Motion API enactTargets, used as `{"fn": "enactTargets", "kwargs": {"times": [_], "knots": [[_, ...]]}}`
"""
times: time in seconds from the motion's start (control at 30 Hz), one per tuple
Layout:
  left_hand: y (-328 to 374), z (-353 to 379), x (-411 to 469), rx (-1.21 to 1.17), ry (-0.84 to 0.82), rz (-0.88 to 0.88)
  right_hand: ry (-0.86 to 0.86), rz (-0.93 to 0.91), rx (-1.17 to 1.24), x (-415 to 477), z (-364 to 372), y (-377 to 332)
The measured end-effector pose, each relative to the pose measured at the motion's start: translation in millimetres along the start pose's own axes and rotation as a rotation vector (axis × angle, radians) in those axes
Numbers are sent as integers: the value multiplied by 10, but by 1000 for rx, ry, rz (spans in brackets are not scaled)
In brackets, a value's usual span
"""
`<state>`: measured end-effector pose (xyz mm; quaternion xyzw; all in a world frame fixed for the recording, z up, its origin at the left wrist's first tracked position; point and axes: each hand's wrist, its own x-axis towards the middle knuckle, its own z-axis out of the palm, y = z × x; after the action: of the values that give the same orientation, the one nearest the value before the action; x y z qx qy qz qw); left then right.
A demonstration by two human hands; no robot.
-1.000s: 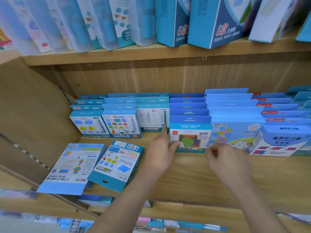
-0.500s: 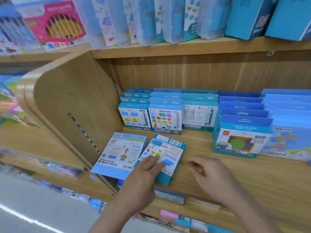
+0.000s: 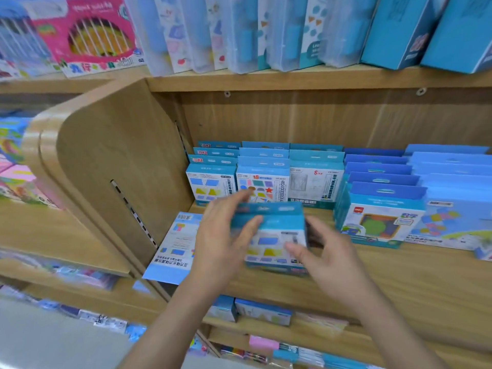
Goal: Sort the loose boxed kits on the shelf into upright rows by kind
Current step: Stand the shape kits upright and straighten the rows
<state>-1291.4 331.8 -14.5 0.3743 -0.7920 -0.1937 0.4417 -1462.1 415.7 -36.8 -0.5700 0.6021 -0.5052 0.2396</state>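
I hold a small blue boxed kit (image 3: 274,235) with coloured shapes on its front, raised upright above the wooden shelf (image 3: 386,283). My left hand (image 3: 226,235) grips its left side, thumb across the front. On the box's right lower side my right hand (image 3: 327,254) touches it with its fingers, blurred. A second loose kit (image 3: 173,246) lies flat at the shelf's left front edge. Behind stand upright rows: a shape kit row (image 3: 210,182), a star-and-shapes row (image 3: 262,179), a white-fronted row (image 3: 314,179), a darker blue row (image 3: 380,217).
A curved wooden side panel (image 3: 114,169) bounds the shelf on the left. Light blue kits (image 3: 455,217) fill the right end. Clear and blue packs (image 3: 266,30) stand on the shelf above. More goods (image 3: 263,312) sit on the lower shelf.
My left hand has picked up the flat kit it touched and turned it upright. My right hand has come onto the box's right side. The view has shifted slightly.
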Motion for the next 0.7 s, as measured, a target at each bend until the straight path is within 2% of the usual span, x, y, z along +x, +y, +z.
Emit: {"fn": "enactTargets", "kwargs": {"times": [0.1, 0.17, 0.33, 0.57, 0.63, 0.7], "knots": [[7, -27, -18, -403, -103, -382, 96, 170, 318, 53, -138, -54], [-4, -8, -78, -519, -195, -461, 142, 227, 409, 60, -208, -75], [-2, 39, -159, -507, -229, -465, 151, 318, 476, 34, -233, -99], [-65, 12, -243, -479, -310, -490, 142, 352, 439, 44, -192, -49], [-162, -44, -298, -382, -320, -449, 141, 347, 433, 50, -174, -39], [-328, -158, -397, -138, -346, -359, 146, 346, 430, 60, -158, -20]]}}
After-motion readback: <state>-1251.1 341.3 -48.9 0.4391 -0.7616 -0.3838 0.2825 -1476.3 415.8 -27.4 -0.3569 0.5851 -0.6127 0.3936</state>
